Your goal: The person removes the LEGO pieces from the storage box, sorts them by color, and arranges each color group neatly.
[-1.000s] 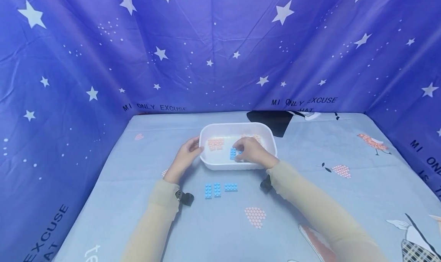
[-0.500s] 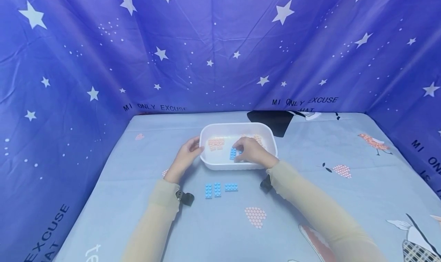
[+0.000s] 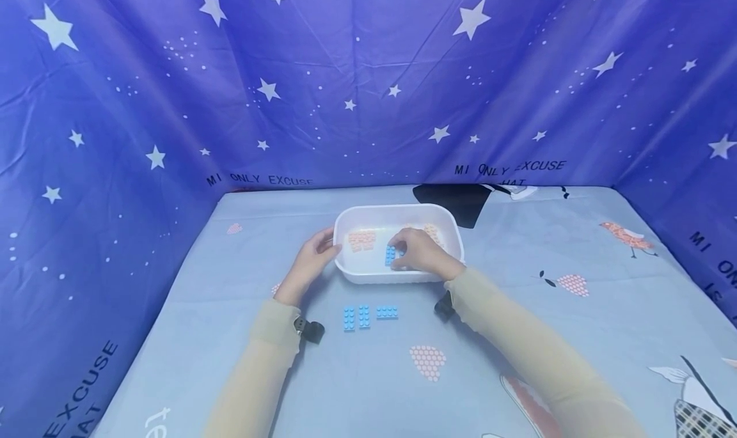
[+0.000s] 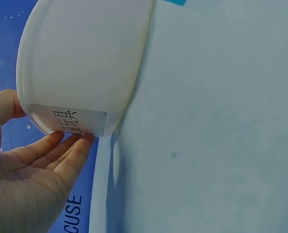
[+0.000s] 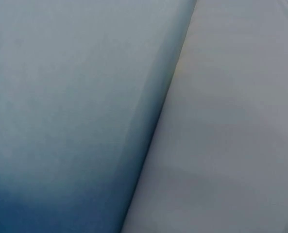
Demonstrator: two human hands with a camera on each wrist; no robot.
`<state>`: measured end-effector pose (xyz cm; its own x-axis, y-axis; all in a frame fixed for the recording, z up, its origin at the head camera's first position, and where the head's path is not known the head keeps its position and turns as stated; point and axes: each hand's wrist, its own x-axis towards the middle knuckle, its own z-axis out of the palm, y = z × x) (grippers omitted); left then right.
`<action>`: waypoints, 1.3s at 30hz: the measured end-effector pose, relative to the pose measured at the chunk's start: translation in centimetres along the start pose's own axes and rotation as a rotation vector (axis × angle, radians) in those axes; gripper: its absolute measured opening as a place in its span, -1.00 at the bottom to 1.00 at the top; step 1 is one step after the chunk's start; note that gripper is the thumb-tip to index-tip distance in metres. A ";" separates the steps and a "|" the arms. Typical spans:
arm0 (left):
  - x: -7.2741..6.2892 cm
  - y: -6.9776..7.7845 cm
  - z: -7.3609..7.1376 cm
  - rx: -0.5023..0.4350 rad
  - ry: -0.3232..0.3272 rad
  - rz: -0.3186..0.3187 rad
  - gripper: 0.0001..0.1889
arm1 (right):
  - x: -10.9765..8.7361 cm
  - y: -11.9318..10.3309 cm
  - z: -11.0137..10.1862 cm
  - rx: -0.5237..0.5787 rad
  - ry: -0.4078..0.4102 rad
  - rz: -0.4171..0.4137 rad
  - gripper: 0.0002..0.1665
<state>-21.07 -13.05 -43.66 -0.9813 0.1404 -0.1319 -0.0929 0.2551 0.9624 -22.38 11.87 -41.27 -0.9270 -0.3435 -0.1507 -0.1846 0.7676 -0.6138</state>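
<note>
Head view: bright, diffuse light, slight haze over everything. Tub (image 3: 397, 277) runs near white inside; orange blocks (image 3: 361, 240) look washed out, detail soft. Faint, soft-edged shadows on the surface (image 3: 345, 387) beside the sleeves (image 3: 247, 367). Wide-angle stretch at the sides of the curtain (image 3: 357, 61). Left wrist view: dimmer, label (image 4: 93, 121) legible, left hand (image 4: 34, 179) reasonably sharp, shadow strip along the tub. Right wrist view: darkest, soft, low contrast, bottom-left falls to deep blue.
</note>
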 end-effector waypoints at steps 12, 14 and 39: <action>-0.4 1.1 -0.3 -0.012 -0.028 0.026 -0.41 | 0.1 -0.1 -0.3 -0.018 0.000 0.013 -0.45; -0.4 1.3 -0.4 -0.003 -0.032 0.024 -0.41 | 0.1 -0.2 -0.5 -0.022 0.006 0.013 -0.45; -1.3 0.3 -0.1 0.097 0.001 0.042 -0.41 | -4.0 -0.8 -2.1 -0.047 0.179 -0.227 -0.52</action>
<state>-19.83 -13.21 -43.15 -0.9841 0.1523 -0.0917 -0.0350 0.3400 0.9398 -19.23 13.73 -38.52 -0.9022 -0.4118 0.1283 -0.4053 0.7075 -0.5789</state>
